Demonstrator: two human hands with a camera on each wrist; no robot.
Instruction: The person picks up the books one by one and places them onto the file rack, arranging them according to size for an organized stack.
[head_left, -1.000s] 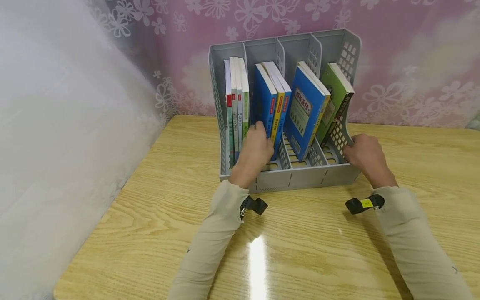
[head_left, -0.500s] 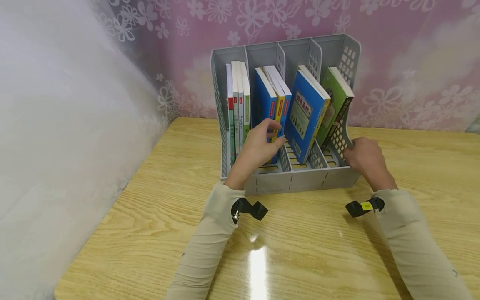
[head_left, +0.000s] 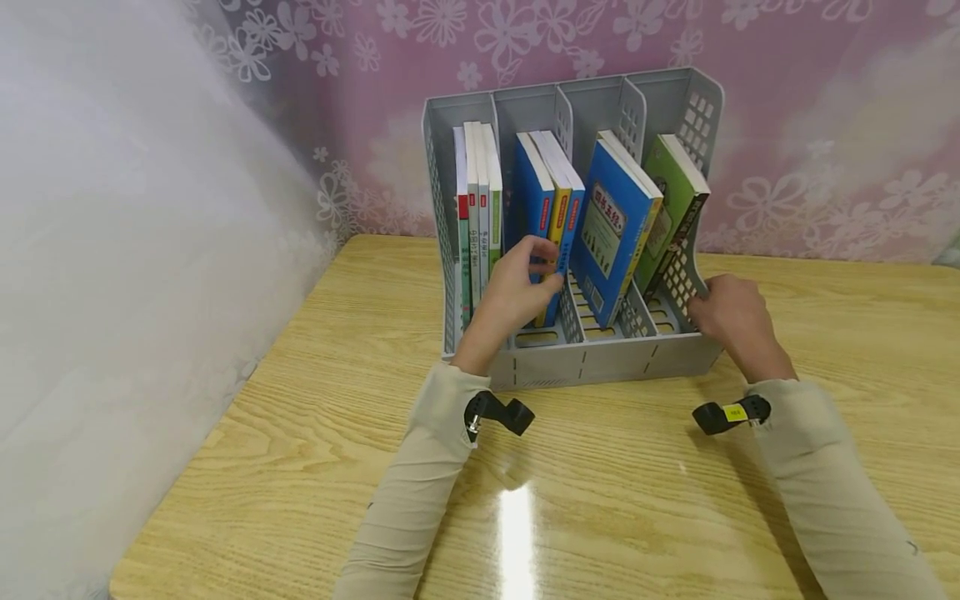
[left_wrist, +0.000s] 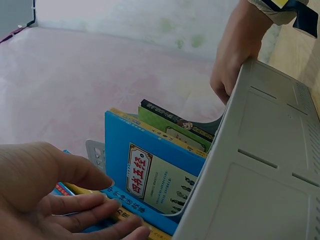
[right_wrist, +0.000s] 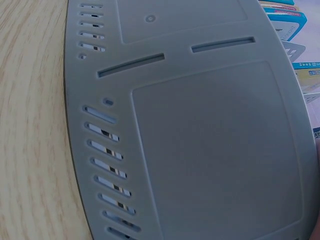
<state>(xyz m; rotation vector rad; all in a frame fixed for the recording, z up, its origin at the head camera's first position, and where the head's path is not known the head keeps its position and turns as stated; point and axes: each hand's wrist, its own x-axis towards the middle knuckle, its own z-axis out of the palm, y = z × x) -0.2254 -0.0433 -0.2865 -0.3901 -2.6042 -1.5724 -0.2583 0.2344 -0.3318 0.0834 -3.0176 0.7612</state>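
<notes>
A grey magazine rack (head_left: 615, 354) with upright compartments stands on the table, with books in each one. My left hand (head_left: 513, 287) is at the second compartment, over the spines of a few blue and yellow books (head_left: 567, 218). In the left wrist view, the fairly straight fingers of my left hand (left_wrist: 65, 190) lie against the yellow and blue spines, the thumb apart above them. My right hand (head_left: 735, 321) grips the front edge of the rack's right side wall. In the right wrist view the rack's grey front (right_wrist: 215, 145) covers most of the picture.
Thin white-topped books (head_left: 480, 196) stand in the leftmost compartment. A blue book (head_left: 611, 225) leans in the third, and a green book (head_left: 663, 208) leans in the rightmost. A flowered pink curtain (head_left: 375, 158) hangs behind the wooden table (head_left: 300, 433).
My left hand has risen off the blue book's front and opened over the spines. The blue book on the left of that group has shifted slightly right. My right hand keeps its grip.
</notes>
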